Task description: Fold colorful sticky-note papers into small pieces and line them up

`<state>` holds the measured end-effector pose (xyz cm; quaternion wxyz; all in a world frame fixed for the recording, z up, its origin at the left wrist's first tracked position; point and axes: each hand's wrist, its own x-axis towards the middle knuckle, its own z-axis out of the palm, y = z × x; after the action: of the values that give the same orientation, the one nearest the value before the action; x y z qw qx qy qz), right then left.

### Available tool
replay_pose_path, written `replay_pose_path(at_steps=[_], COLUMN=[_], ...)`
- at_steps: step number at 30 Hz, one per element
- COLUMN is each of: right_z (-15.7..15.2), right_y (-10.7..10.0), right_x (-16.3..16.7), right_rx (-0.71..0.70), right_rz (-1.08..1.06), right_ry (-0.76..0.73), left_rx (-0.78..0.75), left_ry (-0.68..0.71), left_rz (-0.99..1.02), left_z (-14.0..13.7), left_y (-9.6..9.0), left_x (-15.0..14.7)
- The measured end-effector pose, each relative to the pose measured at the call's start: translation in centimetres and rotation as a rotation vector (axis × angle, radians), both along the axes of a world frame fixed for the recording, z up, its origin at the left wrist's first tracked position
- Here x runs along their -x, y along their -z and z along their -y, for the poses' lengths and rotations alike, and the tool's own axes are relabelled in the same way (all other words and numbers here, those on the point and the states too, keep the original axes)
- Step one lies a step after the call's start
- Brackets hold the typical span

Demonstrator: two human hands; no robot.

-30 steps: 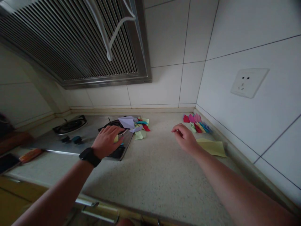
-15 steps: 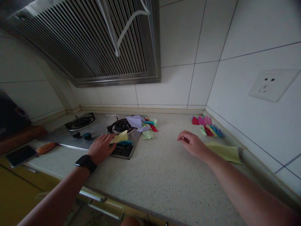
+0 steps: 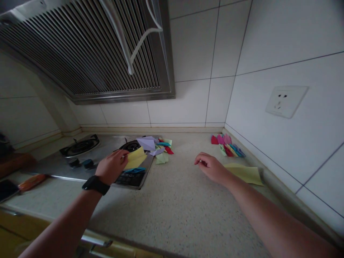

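My left hand [image 3: 111, 165], with a dark watch on its wrist, pinches a yellow paper plane [image 3: 135, 158] over the front right of the stove. Under it lies a blue folded paper [image 3: 134, 170] on the stove's edge. Just beyond, a pile of folded papers holds a purple paper plane [image 3: 147, 143], a red piece [image 3: 168, 150] and a pale green piece [image 3: 162, 158]. My right hand [image 3: 210, 165] hovers over or rests on the counter, fingers curled, nothing visible in it. Beside its wrist lies a yellow-green sheet [image 3: 245, 173], partly behind the forearm.
Small colourful folded papers [image 3: 231, 150] and pink ones [image 3: 223, 139] sit in the counter's back right corner. A gas stove [image 3: 107, 143] is at left under a range hood [image 3: 88, 53]. An orange object [image 3: 32, 182] and a dark phone-like slab [image 3: 7, 189] lie far left.
My view has turned a little to the right. The yellow paper plane in my left hand is tilted so more of its face shows. My right hand keeps its curled pose.
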<state>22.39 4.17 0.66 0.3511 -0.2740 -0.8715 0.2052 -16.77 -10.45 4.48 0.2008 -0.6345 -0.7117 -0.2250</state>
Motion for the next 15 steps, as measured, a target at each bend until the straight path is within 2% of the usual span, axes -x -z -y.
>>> replay_pose_path(at_steps=[3, 6, 8, 11, 15], right_z=[0.0, 0.0, 0.0, 0.0, 0.2], right_y=[0.0, 0.0, 0.1, 0.0, -0.2], right_x=[0.0, -0.1, -0.2, -0.3, -0.1], right_rx=[-0.007, 0.004, 0.026, 0.052, 0.095], right_rz=[0.013, 0.04, 0.059, 0.038, -0.025], right_ry=[0.009, 0.051, 0.107, 0.118, 0.019], left_rx=[-0.086, -0.112, -0.1, -0.052, 0.068], left_ry=[0.077, 0.304, 0.457, 0.619, 0.654], left_rz=[0.189, 0.503, 0.63, 0.761, 1.145], left_z=[-1.5, -3.3, -4.6, -7.0, -10.1], left_y=[-2.1, -3.9, -4.3, -2.6, 2.4], left_x=[-3.6, -9.0, -13.0, -18.3, -22.3])
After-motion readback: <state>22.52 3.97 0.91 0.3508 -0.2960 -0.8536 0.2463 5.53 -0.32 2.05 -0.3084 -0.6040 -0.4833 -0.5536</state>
